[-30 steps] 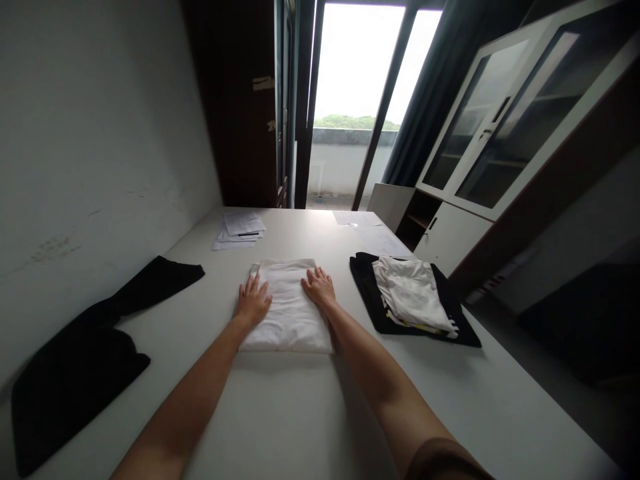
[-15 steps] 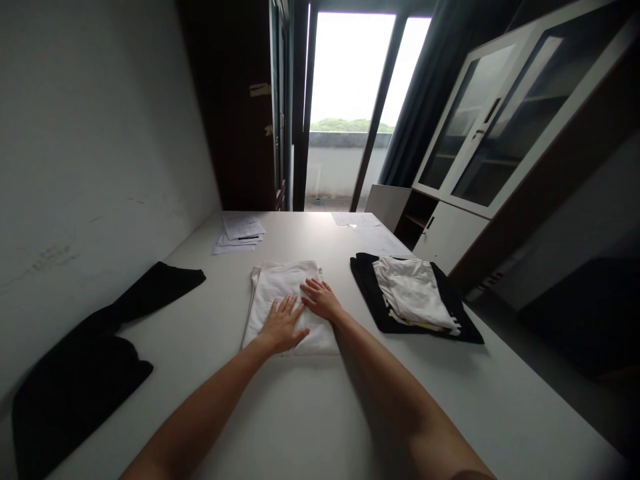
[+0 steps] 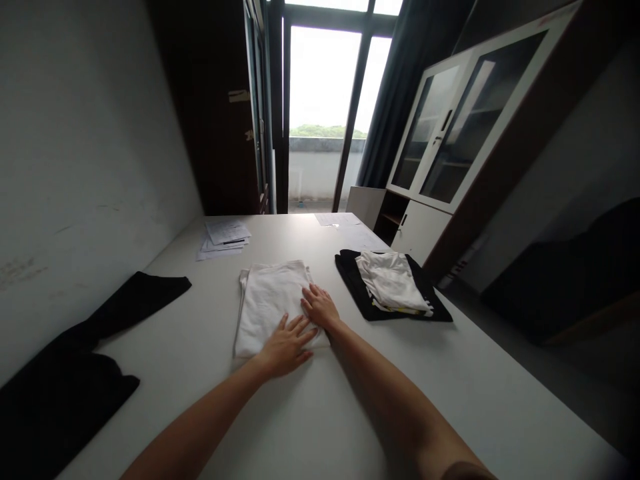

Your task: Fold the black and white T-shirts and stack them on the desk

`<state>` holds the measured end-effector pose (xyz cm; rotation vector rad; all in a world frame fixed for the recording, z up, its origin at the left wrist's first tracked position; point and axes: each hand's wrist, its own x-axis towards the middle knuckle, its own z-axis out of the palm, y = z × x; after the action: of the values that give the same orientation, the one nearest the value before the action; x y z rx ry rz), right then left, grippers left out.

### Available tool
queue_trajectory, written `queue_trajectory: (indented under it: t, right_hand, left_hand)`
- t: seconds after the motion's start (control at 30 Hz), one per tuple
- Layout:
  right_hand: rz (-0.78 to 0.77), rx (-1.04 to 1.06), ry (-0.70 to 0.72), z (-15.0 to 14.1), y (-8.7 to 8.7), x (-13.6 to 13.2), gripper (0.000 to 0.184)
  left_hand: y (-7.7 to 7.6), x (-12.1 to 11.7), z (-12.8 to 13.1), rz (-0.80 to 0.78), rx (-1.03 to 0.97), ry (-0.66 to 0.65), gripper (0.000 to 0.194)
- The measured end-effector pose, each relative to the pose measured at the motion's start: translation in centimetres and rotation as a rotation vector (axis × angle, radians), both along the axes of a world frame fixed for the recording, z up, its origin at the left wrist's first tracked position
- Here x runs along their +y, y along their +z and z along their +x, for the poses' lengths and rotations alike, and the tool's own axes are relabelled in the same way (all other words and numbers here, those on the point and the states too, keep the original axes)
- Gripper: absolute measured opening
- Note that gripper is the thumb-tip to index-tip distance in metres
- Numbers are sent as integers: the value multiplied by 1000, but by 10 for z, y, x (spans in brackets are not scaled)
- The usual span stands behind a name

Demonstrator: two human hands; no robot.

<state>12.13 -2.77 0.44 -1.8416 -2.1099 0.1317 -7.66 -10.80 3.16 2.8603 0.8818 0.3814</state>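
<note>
left hand [image 3: 286,347] and right hand [image 3: 323,308], fingers outstretched, gripping nothing, rest on the near right of the folded white garment [image 3: 267,300], central on the table [image 3: 470,393]; uneven pressure might skew its layers.

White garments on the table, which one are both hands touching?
The folded white garment in front of the person, under the left hand and right hand. The other white garment lies to its right, on black cloth, untouched.
</note>
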Motion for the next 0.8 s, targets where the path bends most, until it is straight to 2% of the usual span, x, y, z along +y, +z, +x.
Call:
queue_trajectory:
  t: [0.17,0.27,0.33,0.43,0.5,0.57,0.67,0.73,0.8]
  right_hand:
    - [30,93,-21,2,3,-4,43]
    - [57,283,-41,8,3,-2,38]
    - [72,469,-63,13,2,1,37]
    - [70,744,-160,22,0,6,39]
    - [30,930,-274,25,-2,9,41]
    - [-44,1137,-351,23,-2,11,39]
    - [-182,1350,-314,17,-2,15,36]
    - [-220,1318,-244,14,0,19,41]
    - [-183,1196,-189,14,5,26,45]
  left_hand:
    - [4,2,11,62,-60,13,27]
    - [4,4,15,83,-28,13,15]
    - [2,7,15,61,-60,60,13]
    - [-3,18,10,-93,-267,246,9]
    - [-7,29,5,-250,-493,403,15]
    - [-9,39,2,-375,-727,496,19]
    - [-11,41,2,-484,-909,467,22]
    - [-11,34,6,-545,-911,387,23]
    - [-9,23,13,-604,-867,287,23]
